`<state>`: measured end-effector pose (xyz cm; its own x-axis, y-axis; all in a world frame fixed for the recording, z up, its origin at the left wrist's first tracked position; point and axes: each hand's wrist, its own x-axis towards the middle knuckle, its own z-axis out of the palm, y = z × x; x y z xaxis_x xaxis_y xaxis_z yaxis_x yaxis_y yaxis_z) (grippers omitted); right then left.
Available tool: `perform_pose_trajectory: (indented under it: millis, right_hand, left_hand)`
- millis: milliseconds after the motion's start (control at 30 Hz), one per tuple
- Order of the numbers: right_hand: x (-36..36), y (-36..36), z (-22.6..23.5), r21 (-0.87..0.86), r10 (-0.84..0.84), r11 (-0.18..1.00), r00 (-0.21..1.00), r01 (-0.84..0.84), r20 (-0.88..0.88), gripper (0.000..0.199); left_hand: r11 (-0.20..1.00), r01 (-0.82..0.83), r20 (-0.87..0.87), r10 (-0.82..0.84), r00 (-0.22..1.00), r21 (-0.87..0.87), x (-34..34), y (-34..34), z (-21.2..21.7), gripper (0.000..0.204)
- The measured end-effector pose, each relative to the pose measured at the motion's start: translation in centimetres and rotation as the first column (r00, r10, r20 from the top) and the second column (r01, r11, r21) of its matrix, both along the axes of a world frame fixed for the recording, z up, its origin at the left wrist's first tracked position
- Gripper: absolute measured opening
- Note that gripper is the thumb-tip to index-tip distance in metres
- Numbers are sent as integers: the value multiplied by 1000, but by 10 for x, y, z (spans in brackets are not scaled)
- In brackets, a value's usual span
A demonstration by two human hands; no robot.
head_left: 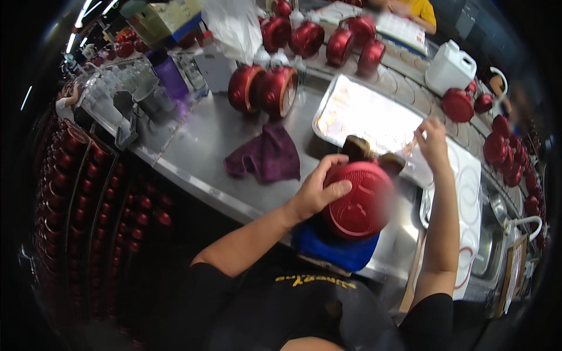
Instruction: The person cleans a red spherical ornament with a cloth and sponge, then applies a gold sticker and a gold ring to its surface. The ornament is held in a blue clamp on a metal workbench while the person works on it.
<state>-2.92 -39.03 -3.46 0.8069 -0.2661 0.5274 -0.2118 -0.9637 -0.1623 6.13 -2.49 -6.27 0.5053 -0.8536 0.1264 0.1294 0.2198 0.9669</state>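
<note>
Workshop or factory floor, by look of it. Long brushed stainless-steel desk (202, 161). Beyond it, grey strip of repeated round outlines (410, 89), conveyor-like, glossy red rounded pieces (307, 40) along it. Left: tall rows of many similar dark-red shiny pieces (61, 175), batch quantity. Second person in yellow top (424, 11) across strip. Large white plastic jug (449, 70) nearby. Long white light tubes (71, 42) overhead.

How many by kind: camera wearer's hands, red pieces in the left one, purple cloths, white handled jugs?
Hands, left hand plus right hand: 2
Red piece: 1
Purple cloth: 1
White handled jug: 1
Total: 5
</note>
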Motion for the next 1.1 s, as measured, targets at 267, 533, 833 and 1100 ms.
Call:
perform_pose_trajectory:
  millis: [267,533,833,1100]
  right_hand:
    - [-73,124,88,214,154,961,983,-173,103,9]
    - [-75,202,107,547,388,647,847,-530,362,13]
    - [-51,207,34,223,135,958,972,-177,193,12]
    - [-50,205,33,211,157,958,972,-193,173,12]
  left_hand:
    - [998,-53,-12,53,999,-22,1,-4,1,60]
    - [999,-23,-59,20,998,-48,1,-3,1,66]
    - [914,-403,839,256,480,-48,-40,16,19,112]
    - [913,-408,838,215,502,10,-40,25,19,113]
